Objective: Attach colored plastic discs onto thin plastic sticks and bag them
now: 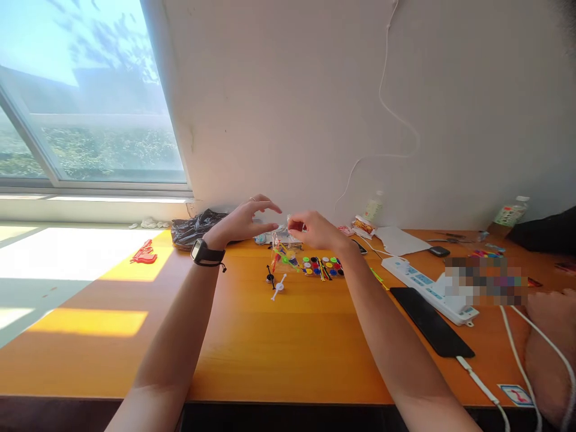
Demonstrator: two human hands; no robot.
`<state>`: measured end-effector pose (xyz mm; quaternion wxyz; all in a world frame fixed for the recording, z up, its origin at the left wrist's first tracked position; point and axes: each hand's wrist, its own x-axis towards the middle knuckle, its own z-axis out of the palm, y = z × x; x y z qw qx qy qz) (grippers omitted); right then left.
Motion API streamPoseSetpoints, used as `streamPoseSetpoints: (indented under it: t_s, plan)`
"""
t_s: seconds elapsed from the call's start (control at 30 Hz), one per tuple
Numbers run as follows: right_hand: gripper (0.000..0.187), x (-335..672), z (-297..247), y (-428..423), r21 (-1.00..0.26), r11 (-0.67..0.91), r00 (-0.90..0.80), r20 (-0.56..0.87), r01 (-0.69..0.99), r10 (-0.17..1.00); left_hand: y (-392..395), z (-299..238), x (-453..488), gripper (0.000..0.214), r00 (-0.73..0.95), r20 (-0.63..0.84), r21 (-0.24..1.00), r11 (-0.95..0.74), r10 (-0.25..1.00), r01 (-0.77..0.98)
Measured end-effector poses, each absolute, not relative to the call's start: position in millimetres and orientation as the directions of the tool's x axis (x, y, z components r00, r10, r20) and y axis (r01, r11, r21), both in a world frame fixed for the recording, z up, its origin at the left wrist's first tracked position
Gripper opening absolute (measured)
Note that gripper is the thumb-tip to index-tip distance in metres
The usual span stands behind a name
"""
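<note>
Both of my hands are raised over the far middle of an orange wooden table (288, 342). My right hand (315, 230) pinches the top of a small clear plastic bag (283, 249) that hangs down with coloured pieces inside. My left hand (245, 221), with a black watch on the wrist, hovers at the bag's other side with fingers stretched out and apart. Under the bag lie coloured round discs and thin sticks (323, 267). A white stick piece (278, 287) and a black one (270, 276) lie just in front.
A black phone (429, 321) on a white cable and a white power strip (427, 287) lie to the right. Another person's arm (551, 354) rests at the right edge. A black bag (195, 228), a red toy (144, 253), bottles and paper sit along the wall.
</note>
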<state>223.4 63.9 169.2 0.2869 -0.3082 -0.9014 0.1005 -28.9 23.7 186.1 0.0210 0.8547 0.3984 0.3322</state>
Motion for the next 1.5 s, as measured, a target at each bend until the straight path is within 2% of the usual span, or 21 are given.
streamPoseSetpoints:
  t_s: [0.13, 0.27, 0.43, 0.5, 0.63, 0.73, 0.9, 1.07, 1.2, 1.33, 1.5]
  plan:
    - [0.014, 224.3, 174.8, 57.2, -0.375, 0.793, -0.642, 0.465, 0.481, 0.61, 29.5, 179.8, -28.6, 0.032, 0.55, 0.421, 0.298, -0.683, 0.721, 0.667]
    - [0.016, 225.6, 179.8, 50.3, -0.403, 0.796, -0.674, 0.431, 0.452, 0.601, 33.4, 174.3, -28.1, 0.048, 0.506, 0.409, 0.346, -0.643, 0.759, 0.684]
    - [0.02, 225.2, 179.9, 49.2, -0.423, 0.8, -0.68, 0.433, 0.426, 0.592, 28.6, 173.4, -20.6, 0.048, 0.572, 0.367, 0.42, -0.68, 0.733, 0.601]
    - [0.018, 225.7, 180.2, 49.2, -0.432, 0.799, -0.695, 0.415, 0.417, 0.587, 24.9, 175.4, -17.3, 0.043, 0.596, 0.373, 0.436, -0.702, 0.711, 0.563]
    - [0.015, 229.0, 183.1, 46.6, -0.432, 0.799, -0.728, 0.367, 0.417, 0.579, 20.3, 180.4, -14.4, 0.017, 0.622, 0.315, 0.429, -0.692, 0.717, 0.581]
    - [0.012, 233.4, 185.9, 43.9, -0.415, 0.779, -0.742, 0.29, 0.471, 0.604, 20.7, 182.9, -15.2, 0.014, 0.594, 0.282, 0.436, -0.652, 0.754, 0.62]
    - [0.017, 235.4, 181.8, 49.7, -0.459, 0.71, -0.732, 0.168, 0.534, 0.66, 24.1, 185.1, -19.1, 0.018, 0.563, 0.327, 0.399, -0.651, 0.759, 0.646]
    - [0.024, 220.9, 167.1, 62.5, -0.563, 0.71, -0.74, 0.238, 0.423, 0.629, 24.0, 187.1, -26.4, 0.017, 0.524, 0.321, 0.39, -0.614, 0.789, 0.686]
    - [0.022, 211.8, 163.6, 62.0, -0.512, 0.77, -0.75, 0.315, 0.382, 0.582, 21.3, 188.8, -35.8, 0.018, 0.495, 0.353, 0.39, -0.606, 0.794, 0.693]
    - [0.022, 210.8, 166.2, 58.6, -0.459, 0.803, -0.681, 0.448, 0.381, 0.579, 20.9, 191.5, -45.6, 0.034, 0.478, 0.445, 0.431, -0.648, 0.758, 0.628]
    - [0.019, 209.0, 162.9, 61.3, -0.415, 0.809, -0.691, 0.434, 0.417, 0.578, 22.1, 194.4, -53.6, 0.037, 0.325, 0.615, 0.43, -0.651, 0.718, 0.626]
